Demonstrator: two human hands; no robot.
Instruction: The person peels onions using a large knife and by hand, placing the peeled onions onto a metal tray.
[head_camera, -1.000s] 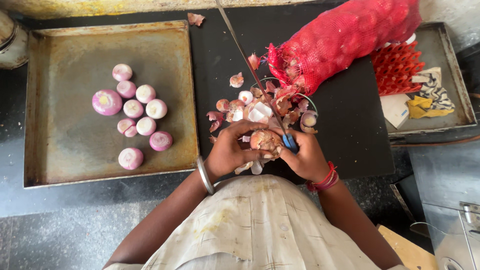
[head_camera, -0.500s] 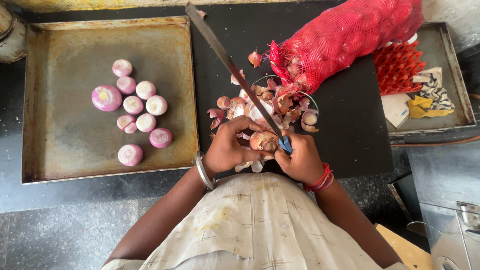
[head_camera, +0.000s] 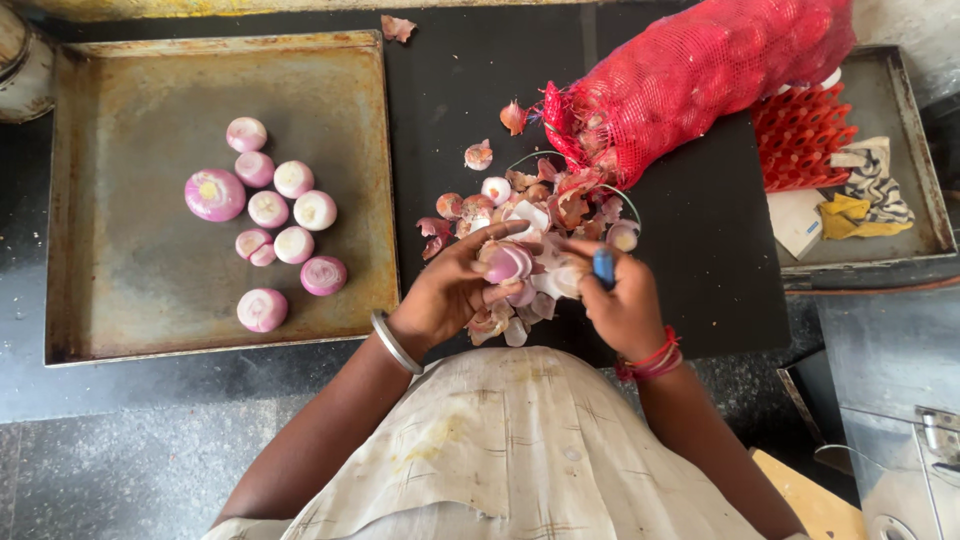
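My left hand holds a small, partly peeled purple onion just above a heap of onion skins on the black counter. My right hand is closed on a knife by its blue handle; the blade is hidden from view. The two hands are close together over the skins. Several peeled onions lie on a large worn metal tray to the left of my left hand.
A red mesh sack of onions lies at the upper right, its open end by the skins. Beyond it, a second tray holds a red plastic rack, a striped cloth and paper. A metal pot edge shows at far left.
The long knife blade that pointed up and left across the counter is no longer visible. My left hand has turned the onion so its peeled side shows.
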